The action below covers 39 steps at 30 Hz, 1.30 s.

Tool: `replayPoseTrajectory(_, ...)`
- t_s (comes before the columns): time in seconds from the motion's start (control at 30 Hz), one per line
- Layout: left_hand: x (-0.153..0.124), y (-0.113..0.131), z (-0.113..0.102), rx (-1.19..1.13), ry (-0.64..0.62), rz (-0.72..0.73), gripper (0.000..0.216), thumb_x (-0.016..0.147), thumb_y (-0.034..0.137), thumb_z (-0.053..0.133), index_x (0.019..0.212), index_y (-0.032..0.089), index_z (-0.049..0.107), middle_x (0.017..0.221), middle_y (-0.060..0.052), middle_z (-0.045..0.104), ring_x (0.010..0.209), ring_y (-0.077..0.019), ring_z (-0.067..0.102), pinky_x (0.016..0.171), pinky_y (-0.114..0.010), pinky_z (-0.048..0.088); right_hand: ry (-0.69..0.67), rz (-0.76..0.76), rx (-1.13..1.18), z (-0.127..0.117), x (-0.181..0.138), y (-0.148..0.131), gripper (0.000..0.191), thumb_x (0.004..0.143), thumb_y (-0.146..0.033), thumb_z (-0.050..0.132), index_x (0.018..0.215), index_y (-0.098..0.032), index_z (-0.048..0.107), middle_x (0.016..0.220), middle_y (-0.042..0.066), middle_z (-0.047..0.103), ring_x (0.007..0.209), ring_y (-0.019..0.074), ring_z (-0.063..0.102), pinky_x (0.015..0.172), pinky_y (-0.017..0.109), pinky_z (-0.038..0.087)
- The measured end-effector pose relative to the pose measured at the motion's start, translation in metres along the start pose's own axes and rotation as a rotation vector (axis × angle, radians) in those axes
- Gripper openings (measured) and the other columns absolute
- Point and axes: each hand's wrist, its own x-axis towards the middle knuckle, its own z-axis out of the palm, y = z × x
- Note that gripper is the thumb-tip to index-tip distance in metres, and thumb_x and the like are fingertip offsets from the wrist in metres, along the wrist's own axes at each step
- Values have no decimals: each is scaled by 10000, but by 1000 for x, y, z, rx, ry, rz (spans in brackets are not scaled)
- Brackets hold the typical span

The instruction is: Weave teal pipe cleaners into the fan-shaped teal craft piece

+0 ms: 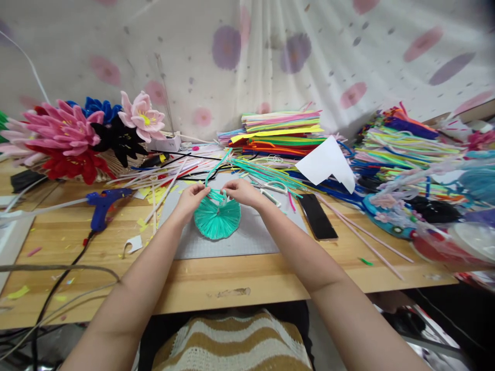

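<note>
A round, pleated-looking teal disc of pipe cleaners lies on the grey cutting mat. My left hand pinches a teal pipe cleaner at the disc's far left edge; its free end rises up and away past the fingers. My right hand is closed at the far right edge, fingers pinched on a strand of the same teal. Beyond my right hand lies a bundle of loose teal pipe cleaners. White-handled scissors rest just to the right of that hand.
A blue glue gun with its cord lies at left, below fabric-like flowers. Stacks of coloured pipe cleaners stand at the back. A phone lies right of the mat, near a white paper piece.
</note>
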Motion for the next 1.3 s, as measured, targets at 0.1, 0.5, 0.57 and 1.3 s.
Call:
replayPoseTrajectory(0.1, -2, -2, 2, -103, -72, -64, 412, 451, 388, 771, 759, 147, 642, 659, -7, 632, 579, -121, 550, 570, -235, 405, -34, -9, 77, 2, -1, -1, 239, 764, -291, 493, 742, -111, 648, 607, 4, 594, 547, 69, 513, 535, 178, 356)
replayPoseTrajectory(0.5, 1, -1, -5, -122, 133, -4, 358, 436, 332, 786, 696, 133, 641, 616, -3, 624, 553, -110, 543, 568, -235, 412, 3, -47, 12, -4, -9, 1, 217, 749, -244, 497, 773, -125, 677, 678, 23, 650, 612, 81, 538, 583, 184, 357)
replayPoseTrajectory(0.57, 0, -1, -4, -130, 134, 0, 345, 444, 320, 782, 700, 136, 641, 623, -2, 626, 557, -109, 545, 565, -231, 410, 13, -41, -55, -2, -8, -1, 210, 745, -238, 494, 754, -129, 674, 667, 17, 642, 616, 83, 530, 573, 184, 338)
replayPoseTrajectory(1.3, -1, 1, -1, -150, 145, -43, 383, 429, 299, 773, 758, 141, 657, 594, 5, 624, 553, -121, 551, 564, -236, 416, -9, 428, 622, 16, 7, 2, 178, 728, -238, 463, 646, -127, 575, 530, 4, 545, 409, 60, 384, 399, 194, 270)
